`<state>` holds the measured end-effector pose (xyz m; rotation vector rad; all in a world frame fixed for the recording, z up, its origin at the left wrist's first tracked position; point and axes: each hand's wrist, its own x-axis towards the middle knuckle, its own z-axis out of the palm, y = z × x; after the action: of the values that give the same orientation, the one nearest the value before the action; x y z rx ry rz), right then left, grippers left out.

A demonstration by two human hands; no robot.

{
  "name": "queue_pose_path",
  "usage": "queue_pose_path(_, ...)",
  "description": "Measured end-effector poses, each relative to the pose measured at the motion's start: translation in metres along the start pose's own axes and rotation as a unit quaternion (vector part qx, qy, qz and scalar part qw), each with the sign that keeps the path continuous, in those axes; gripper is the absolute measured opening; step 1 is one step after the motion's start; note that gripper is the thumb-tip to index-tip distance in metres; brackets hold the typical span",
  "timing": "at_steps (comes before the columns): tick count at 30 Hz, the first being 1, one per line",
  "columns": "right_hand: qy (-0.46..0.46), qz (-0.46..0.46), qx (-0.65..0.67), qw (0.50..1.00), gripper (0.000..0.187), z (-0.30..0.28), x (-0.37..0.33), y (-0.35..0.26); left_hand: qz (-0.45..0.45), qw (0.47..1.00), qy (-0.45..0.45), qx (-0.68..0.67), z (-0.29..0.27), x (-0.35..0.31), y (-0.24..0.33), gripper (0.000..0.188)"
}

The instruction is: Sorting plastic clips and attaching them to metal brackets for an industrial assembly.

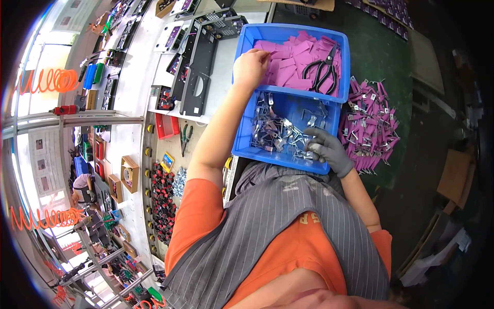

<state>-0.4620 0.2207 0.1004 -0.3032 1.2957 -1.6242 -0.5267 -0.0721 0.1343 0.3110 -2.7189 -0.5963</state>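
Note:
My bare left hand [251,68] is at the left side of the far blue bin [343,41], its fingers pinched together. Whether a piece sits between the fingertips is hidden. Thin pink strips [292,64] fill this bin, and black-handled pliers [323,69] lie on top of them at the right. A grey glove covers my right hand [332,150], which reaches over the right side of the near blue bin [244,139]. Its fingers curl down among small bent metal brackets [280,131]; what they grip is too small to make out.
Right of the bins, a heap of metal brackets with pink strips [368,123] lies on a green surface [396,149]. Black metal housings [195,85] stand to the left. Nearby are a red tray [167,126], green-handled pliers [185,139] and several red-and-black parts [162,201].

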Motion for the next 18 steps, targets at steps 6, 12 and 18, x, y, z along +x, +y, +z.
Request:
queue_pose_path(6,0.048,-0.179,-0.124,0.975,0.027,0.004,-0.021,-0.027,0.04,0.971,-0.026,-0.234,-0.021,-0.052,0.036,0.01)
queue_pose_path(12,0.08,-0.278,0.023,0.957,0.012,0.019,-0.054,-0.061,0.095,0.97,-0.006,-0.223,-0.019,-0.097,0.069,0.014)
queue_pose_path(18,0.091,-0.306,0.022,0.947,0.015,0.029,-0.048,-0.062,0.102,0.969,0.003,-0.225,-0.024,-0.105,0.074,0.019)
